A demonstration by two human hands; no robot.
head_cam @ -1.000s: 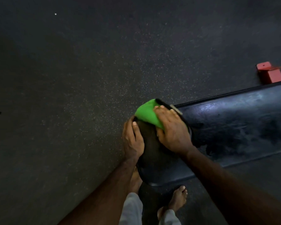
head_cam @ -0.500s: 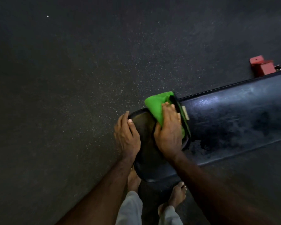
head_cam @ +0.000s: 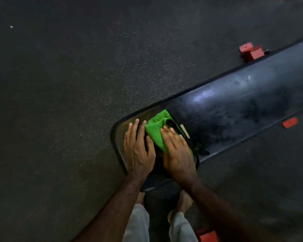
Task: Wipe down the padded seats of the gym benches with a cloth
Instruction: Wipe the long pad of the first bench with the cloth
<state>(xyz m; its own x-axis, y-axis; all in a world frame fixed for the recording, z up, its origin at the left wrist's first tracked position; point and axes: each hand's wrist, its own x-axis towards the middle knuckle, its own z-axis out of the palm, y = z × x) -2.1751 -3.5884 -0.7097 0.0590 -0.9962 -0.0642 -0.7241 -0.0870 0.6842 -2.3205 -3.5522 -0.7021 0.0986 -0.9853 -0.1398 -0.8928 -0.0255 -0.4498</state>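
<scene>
A long black padded bench seat (head_cam: 234, 109) runs from the lower middle up to the right edge, with dull smears on its shiny top. A bright green cloth (head_cam: 157, 130) lies bunched on the seat's near end. My right hand (head_cam: 177, 154) presses flat on the cloth, fingers pointing up the bench. My left hand (head_cam: 138, 151) rests flat on the seat's near end just left of the cloth, fingers spread, touching the cloth's edge with its thumb side. A small pale tag (head_cam: 184, 131) shows beside the cloth.
Dark speckled rubber floor (head_cam: 68, 102) surrounds the bench. Red metal frame parts show beyond the bench (head_cam: 250, 52), on its right side (head_cam: 289, 122) and near my feet (head_cam: 208, 237). My bare feet and pale trouser legs (head_cam: 138, 222) stand at the bench's near end.
My right hand has slid the cloth from the end's edge onto the seat top. My left hand moved from the end's rim to lie flat on the seat. The view swung over the bench.
</scene>
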